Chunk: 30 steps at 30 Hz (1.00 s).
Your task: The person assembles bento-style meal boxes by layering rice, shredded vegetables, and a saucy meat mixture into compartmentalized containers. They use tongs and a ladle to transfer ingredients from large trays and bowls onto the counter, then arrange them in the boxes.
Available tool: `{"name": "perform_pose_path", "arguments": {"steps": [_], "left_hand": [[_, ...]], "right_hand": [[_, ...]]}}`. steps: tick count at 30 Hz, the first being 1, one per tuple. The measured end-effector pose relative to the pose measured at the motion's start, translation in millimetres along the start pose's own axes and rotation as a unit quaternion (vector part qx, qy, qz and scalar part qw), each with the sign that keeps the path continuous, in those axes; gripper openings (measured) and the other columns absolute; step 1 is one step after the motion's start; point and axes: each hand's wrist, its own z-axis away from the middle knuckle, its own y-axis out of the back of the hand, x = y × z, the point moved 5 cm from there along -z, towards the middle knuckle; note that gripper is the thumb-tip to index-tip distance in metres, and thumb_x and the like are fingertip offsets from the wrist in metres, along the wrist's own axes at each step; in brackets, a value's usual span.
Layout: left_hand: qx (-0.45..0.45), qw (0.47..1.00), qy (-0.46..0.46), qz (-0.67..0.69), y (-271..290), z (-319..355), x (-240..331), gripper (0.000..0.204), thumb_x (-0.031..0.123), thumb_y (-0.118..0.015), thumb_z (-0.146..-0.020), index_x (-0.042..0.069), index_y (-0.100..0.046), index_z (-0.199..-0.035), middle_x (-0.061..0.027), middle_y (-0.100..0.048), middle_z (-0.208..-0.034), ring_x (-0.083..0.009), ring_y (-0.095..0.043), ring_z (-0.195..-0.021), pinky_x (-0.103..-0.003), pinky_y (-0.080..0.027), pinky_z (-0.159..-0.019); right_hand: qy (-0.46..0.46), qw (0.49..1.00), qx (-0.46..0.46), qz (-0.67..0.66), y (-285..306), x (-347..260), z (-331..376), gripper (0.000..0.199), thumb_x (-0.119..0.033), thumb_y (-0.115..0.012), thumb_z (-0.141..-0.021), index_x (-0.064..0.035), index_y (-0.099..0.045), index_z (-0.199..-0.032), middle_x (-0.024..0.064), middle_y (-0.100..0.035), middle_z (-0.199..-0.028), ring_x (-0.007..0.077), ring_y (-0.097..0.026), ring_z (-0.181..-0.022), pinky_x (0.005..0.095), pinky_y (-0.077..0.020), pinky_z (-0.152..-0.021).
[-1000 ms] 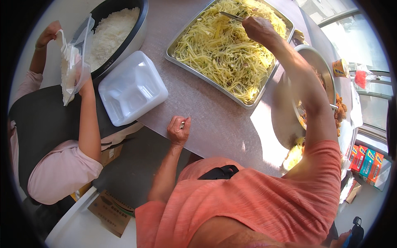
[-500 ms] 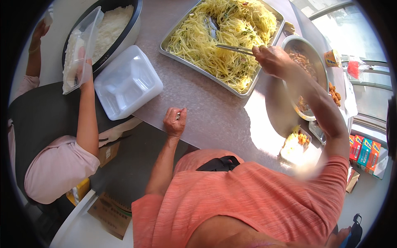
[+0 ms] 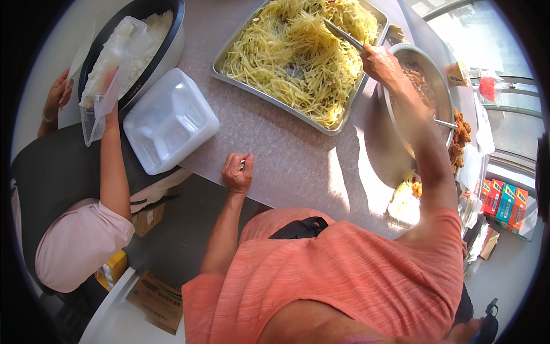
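My right hand [image 3: 382, 63] is closed on metal tongs [image 3: 348, 35]. Their tips are in a heap of yellow shredded potato [image 3: 286, 74], which looks lifted into a clump near the tray's far side. The shreds fill a rectangular metal tray [image 3: 269, 101]. Over the table's near edge my left hand [image 3: 238, 174] is curled into a fist. Something small and pale shows between its fingers, too small to name. Left of that fist sits a stack of clear compartment containers [image 3: 172, 120].
On the left, a co-worker's arm [image 3: 116, 172] holds a clear container [image 3: 103, 112] over a dark-rimmed pot [image 3: 129, 94] of rice. At right stand a metal bowl [image 3: 444, 103] of brownish food, fried pieces [image 3: 460, 137] and a filled container [image 3: 405, 206]. Coloured boxes [image 3: 507, 200] lie beyond.
My right hand has moved slightly away, and the tongs' tips have swung toward the tray's far side. The co-worker's container has tilted over the rice. My left fist has barely moved.
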Motion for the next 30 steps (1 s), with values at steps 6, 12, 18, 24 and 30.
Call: {"name": "perform_pose_path", "arguments": {"steps": [6, 12, 18, 24, 30], "left_hand": [[-0.006, 1.000, -0.031, 0.005, -4.2, -7.3, 4.4, 0.019, 0.016, -0.070, -0.081, 0.006, -0.056, -0.073, -0.0090, -0.055, -0.069, -0.0272, -0.055, -0.060, -0.037, -0.044, -0.053], [-0.003, 1.000, -0.013, -0.005, -4.9, -2.0, 0.9, 0.020, 0.016, -0.069, -0.082, 0.004, -0.056, -0.073, -0.0095, -0.056, -0.070, -0.0274, -0.055, -0.062, -0.036, -0.045, -0.056], [-0.004, 1.000, 0.007, -0.012, -2.4, 0.6, -2.5, 0.021, 0.017, -0.069, -0.083, 0.004, -0.056, -0.073, -0.0096, -0.056, -0.070, -0.0274, -0.055, -0.062, -0.036, -0.044, -0.056], [0.003, 1.000, -0.028, -0.005, -6.2, -7.0, 1.5, 0.022, 0.017, -0.069, -0.083, 0.003, -0.055, -0.071, -0.0096, -0.054, -0.068, -0.0276, -0.054, -0.060, -0.037, -0.043, -0.054], [0.007, 0.999, -0.030, -0.017, -2.3, -4.1, 1.9, 0.022, 0.017, -0.068, -0.082, 0.004, -0.055, -0.071, -0.0097, -0.054, -0.067, -0.0282, -0.054, -0.060, -0.037, -0.043, -0.054]], "right_hand": [[0.042, 0.996, -0.051, 0.056, -69.3, 41.4, -25.6, 0.016, -0.013, -0.050, -0.080, -0.0014, -0.061, -0.080, 0.0220, -0.063, -0.073, 0.0385, -0.064, -0.073, 0.0459, -0.0517, -0.064], [0.075, 0.995, -0.053, -0.041, -26.7, -14.9, 27.8, 0.015, -0.016, -0.055, -0.083, -0.0015, -0.058, -0.079, 0.0229, -0.061, -0.069, 0.0397, -0.063, -0.068, 0.0478, -0.0497, -0.060], [0.095, 0.989, -0.103, -0.055, 3.2, -67.0, 93.4, 0.020, -0.018, -0.058, -0.086, 0.0011, -0.051, -0.087, 0.0208, -0.059, -0.068, 0.0392, -0.061, -0.063, 0.0480, -0.0482, -0.057], [0.067, 0.993, -0.091, -0.031, -31.7, -61.7, 92.2, 0.010, -0.005, -0.050, -0.078, 0.0021, -0.054, -0.083, 0.0218, -0.062, -0.070, 0.0388, -0.065, -0.070, 0.0475, -0.0515, -0.060], [0.028, 0.998, 0.057, -0.017, -26.3, -17.0, 40.8, 0.011, -0.009, -0.052, -0.078, 0.0002, -0.058, -0.080, 0.0224, -0.063, -0.074, 0.0388, -0.065, -0.072, 0.0462, -0.0523, -0.066]]}}
